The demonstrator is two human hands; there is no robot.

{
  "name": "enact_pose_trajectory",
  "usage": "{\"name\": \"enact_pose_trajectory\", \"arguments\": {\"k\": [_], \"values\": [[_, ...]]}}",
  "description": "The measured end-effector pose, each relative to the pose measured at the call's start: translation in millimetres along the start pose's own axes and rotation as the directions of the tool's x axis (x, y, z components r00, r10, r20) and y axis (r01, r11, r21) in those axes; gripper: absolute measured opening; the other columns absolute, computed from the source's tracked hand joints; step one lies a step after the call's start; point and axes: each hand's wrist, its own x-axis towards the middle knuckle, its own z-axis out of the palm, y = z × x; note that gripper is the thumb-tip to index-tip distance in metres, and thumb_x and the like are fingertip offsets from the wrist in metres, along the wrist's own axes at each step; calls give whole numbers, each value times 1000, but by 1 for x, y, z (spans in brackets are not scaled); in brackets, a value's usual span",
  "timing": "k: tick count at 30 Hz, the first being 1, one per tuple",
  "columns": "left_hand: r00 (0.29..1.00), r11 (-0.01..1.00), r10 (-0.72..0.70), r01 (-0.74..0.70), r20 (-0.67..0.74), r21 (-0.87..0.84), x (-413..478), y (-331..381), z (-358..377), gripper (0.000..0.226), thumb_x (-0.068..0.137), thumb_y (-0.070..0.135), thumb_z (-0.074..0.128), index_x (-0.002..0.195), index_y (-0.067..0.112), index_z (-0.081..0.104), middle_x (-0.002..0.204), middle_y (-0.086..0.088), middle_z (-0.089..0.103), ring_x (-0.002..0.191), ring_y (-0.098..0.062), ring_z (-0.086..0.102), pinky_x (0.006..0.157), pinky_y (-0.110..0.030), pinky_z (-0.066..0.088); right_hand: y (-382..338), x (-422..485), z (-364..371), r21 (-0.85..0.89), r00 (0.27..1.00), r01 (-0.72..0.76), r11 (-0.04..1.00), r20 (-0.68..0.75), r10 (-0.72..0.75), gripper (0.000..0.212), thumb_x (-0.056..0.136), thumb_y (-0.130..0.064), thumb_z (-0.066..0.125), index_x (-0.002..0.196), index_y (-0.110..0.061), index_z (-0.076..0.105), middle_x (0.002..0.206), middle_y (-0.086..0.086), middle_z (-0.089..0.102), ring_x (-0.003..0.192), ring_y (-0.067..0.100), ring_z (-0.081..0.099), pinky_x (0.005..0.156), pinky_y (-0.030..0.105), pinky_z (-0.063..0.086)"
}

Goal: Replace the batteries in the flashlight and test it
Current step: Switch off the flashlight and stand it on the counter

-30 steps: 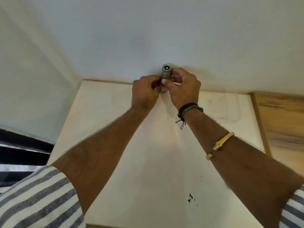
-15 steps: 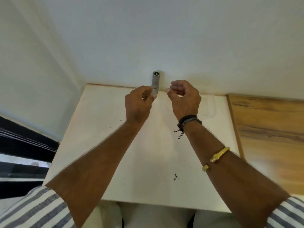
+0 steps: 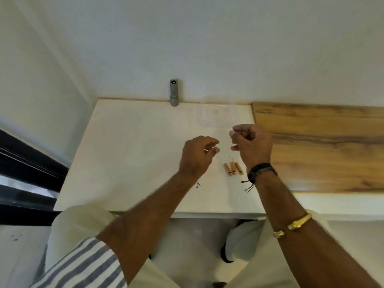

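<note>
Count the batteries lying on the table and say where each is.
3. They lie side by side on the white table by the right hand: left battery, middle battery, right battery. More could be hidden inside the flashlight.

One view only, from your head: wide-angle, aimed forward and steeply down. Desk (image 3: 128, 167) fills mid-frame, its far edge against the wall (image 3: 207, 38); your legs (image 3: 79, 225) show below the near edge.

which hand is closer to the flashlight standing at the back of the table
Left. The left hand is in front of the flashlight and slightly right; the right hand is farther right, beside the batteries.
</note>
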Motion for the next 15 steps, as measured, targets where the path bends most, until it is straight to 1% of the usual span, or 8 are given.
{"name": "enact_pose_trajectory", "arguments": {"k": [3,5,6,8,9,11,13,15], "values": [[987,991,29,-50,157,126,-11,1,18,28,89,18,72,116,14,71,113,-3,72,100,-16,66,90,-35,55,15,-8,-19,-69,998,-68,995,-9,68,16,83,-9,79,84,-24,75,69,-5,72,62,7,69,58,34,63],[967,966,55,-115,249,234,-16,0,27,28,92,18,67,121,16,69,122,-3,68,112,-19,61,100,-33,48,27,-11,-28,-112,995,-94,989,-31,91,17,83,-9,80,82,-24,74,71,-1,72,63,12,70,60,39,64],[956,952,63,-144,286,271,-18,-1,30,28,94,17,65,122,16,69,124,-3,67,115,-20,59,101,-33,45,32,-12,-31,-139,994,-106,985,-41,101,17,83,-9,80,81,-25,73,73,2,73,67,17,72,62,41,65],[929,920,75,-204,361,334,-19,0,36,27,96,16,61,122,17,68,124,-3,67,115,-21,57,99,-36,46,43,-14,-37,-214,990,-141,967,-56,132,15,83,-13,81,81,-25,73,78,4,74,77,24,74,70,45,65],[914,901,78,-235,397,364,-19,0,37,27,97,16,59,122,18,69,123,-3,67,113,-22,57,96,-38,48,49,-15,-38,-260,988,-153,954,-56,143,12,82,-15,81,82,-24,74,80,3,74,79,25,74,72,45,64],[885,861,90,-300,457,411,-19,-3,36,27,99,17,57,123,18,69,122,-3,67,111,-22,56,91,-37,49,58,-18,-37,-367,989,-146,919,-52,137,9,81,-22,83,85,-21,75,79,-1,72,80,21,72,75,41,63],[866,830,104,-347,490,437,-19,-7,34,27,100,18,55,123,18,69,119,-2,67,108,-20,54,88,-34,50,63,-21,-34,-483,989,-143,864,-53,135,19,79,-34,84,89,-22,75,81,-4,72,83,17,70,74,30,57],[860,818,103,-359,499,449,-19,-10,31,26,100,18,54,122,19,69,115,-2,67,105,-18,54,86,-33,50,64,-24,-30,-582,985,-158,798,-36,169,30,80,-45,81,98,-22,73,90,-4,73,89,17,68,72,27,50]]}}
